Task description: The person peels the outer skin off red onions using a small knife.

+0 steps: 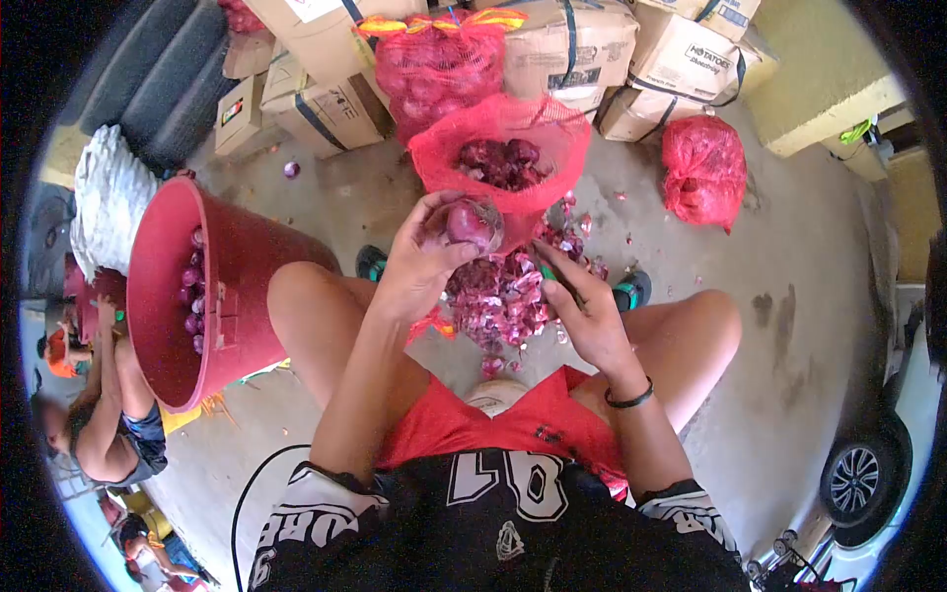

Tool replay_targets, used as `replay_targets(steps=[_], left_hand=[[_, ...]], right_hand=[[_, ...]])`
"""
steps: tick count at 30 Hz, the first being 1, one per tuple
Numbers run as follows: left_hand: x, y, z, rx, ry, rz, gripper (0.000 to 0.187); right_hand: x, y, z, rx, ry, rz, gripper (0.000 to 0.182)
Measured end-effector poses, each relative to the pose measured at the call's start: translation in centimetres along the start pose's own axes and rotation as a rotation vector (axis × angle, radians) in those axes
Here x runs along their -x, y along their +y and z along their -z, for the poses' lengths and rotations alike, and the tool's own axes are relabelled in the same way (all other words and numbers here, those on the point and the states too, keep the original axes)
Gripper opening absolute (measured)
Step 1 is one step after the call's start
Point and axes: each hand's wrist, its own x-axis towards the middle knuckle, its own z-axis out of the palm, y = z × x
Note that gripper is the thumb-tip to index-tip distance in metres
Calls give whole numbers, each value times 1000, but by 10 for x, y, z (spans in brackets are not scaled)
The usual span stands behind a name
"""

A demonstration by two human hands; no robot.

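My left hand [424, 252] is closed around a red onion [472, 227], raised in front of an open red mesh sack [503, 197]. More onions [508, 163] show inside that sack. My right hand [590, 311] is a little to the right, its fingers bent around a small green-handled tool [546, 269]; the working end is hard to make out. Below and between both hands lies a heap of purple onion skins [498, 301], spreading over the floor by the sack.
A large red tub [256, 286] with onions stands at my left. A tied, full onion sack [439, 74] and cardboard boxes [567, 44] are ahead. Another red sack [703, 173] lies right. A co-worker [109, 405] sits beyond the tub. A car wheel [856, 479] is at the right edge.
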Motion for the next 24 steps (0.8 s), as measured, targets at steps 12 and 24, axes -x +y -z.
replay_targets(steps=[12,24], left_hand=[[10,-22,-2,-164,-60,35,67],[14,-27,2,26,-125,117,51]], right_hand=[[-4,-4,-30,119,68,104,55],[0,-2,-19,90,53,144,47]])
